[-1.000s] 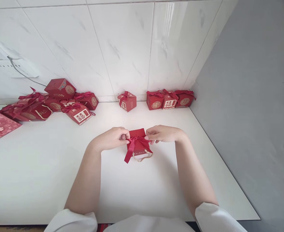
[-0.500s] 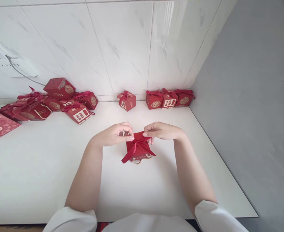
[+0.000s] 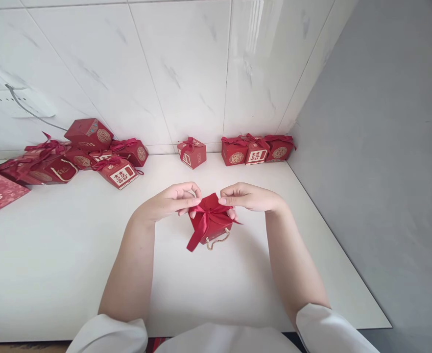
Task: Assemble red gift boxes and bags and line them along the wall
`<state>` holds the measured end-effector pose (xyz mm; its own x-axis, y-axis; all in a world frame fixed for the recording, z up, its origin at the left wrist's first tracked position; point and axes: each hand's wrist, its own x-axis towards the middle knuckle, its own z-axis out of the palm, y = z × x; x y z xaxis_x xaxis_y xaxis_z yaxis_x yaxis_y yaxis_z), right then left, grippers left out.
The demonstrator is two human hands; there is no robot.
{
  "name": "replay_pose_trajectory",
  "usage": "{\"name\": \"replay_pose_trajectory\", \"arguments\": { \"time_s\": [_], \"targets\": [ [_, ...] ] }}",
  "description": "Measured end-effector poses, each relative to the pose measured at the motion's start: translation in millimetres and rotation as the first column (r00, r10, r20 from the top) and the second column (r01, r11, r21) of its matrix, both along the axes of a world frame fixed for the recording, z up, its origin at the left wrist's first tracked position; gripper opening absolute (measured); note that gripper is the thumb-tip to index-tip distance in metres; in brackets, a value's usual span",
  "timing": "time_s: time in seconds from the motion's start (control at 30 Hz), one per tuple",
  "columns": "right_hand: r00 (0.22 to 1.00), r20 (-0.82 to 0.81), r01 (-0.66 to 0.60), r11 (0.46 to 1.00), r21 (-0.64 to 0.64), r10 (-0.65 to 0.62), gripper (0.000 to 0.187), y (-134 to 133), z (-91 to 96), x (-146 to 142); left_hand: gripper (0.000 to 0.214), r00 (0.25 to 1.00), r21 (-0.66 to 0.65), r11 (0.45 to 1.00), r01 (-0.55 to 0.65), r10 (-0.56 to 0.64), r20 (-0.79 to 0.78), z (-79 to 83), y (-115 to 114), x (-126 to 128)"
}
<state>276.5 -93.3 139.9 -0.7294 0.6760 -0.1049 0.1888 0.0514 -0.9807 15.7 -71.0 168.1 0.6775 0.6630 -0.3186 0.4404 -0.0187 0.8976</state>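
In the head view, a small red gift box (image 3: 216, 229) with a gold rope handle (image 3: 218, 239) sits on the white table in front of me. A red ribbon (image 3: 203, 226) is tied in a bow on its top, one tail hanging toward me. My left hand (image 3: 181, 198) pinches the bow's left loop between thumb and fingers. On the other side, my right hand (image 3: 243, 197) pinches the right loop, its lower fingers partly hidden behind the ribbon.
Several red ribboned boxes (image 3: 118, 171) are heaped at the back left, beside a pink-red printed box or bag (image 3: 3, 189). A single box (image 3: 192, 154) stands against the tiled wall. Three more boxes (image 3: 256, 152) line the back right corner, near the grey wall (image 3: 385, 171).
The bow's loops are pulled wider apart, my left hand moving slightly left and up. The box has turned a little, showing more of its handle and a pointed top corner.
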Motion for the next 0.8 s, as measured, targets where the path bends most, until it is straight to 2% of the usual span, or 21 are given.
{"name": "replay_pose_trajectory", "arguments": {
  "time_s": [0.13, 0.23, 0.5, 0.67, 0.8],
  "targets": [
    [0.983, 0.181, 0.006, 0.999, 0.048, -0.014, 0.042, 6, -7.4, 3, 0.035, 0.982, -0.006, 0.999, 0.044, -0.044, -0.183, -4.7, 5, -2],
    [0.963, 0.270, -0.008, 0.998, 0.054, -0.007, 0.044, 12, -13.2, 5, 0.038, 0.964, -0.057, 0.993, 0.099, -0.110, -0.242, -11.0, 10, -4],
    [0.957, 0.284, -0.069, 0.997, 0.016, 0.062, 0.043, 17, -21.6, 3, 0.036, 0.957, -0.090, 0.989, 0.120, -0.139, -0.254, -19.8, 14, -5],
    [0.970, 0.225, -0.098, 0.995, -0.005, 0.096, 0.039, 19, -24.8, 2, 0.037, 0.947, -0.069, 0.994, 0.083, -0.100, -0.305, -18.1, 10, -5],
    [0.965, 0.248, -0.084, 0.996, 0.012, 0.079, 0.038, 20, -26.9, 4, 0.035, 0.926, -0.061, 0.997, 0.036, -0.056, -0.374, -16.9, 5, -3]
  ]
}}
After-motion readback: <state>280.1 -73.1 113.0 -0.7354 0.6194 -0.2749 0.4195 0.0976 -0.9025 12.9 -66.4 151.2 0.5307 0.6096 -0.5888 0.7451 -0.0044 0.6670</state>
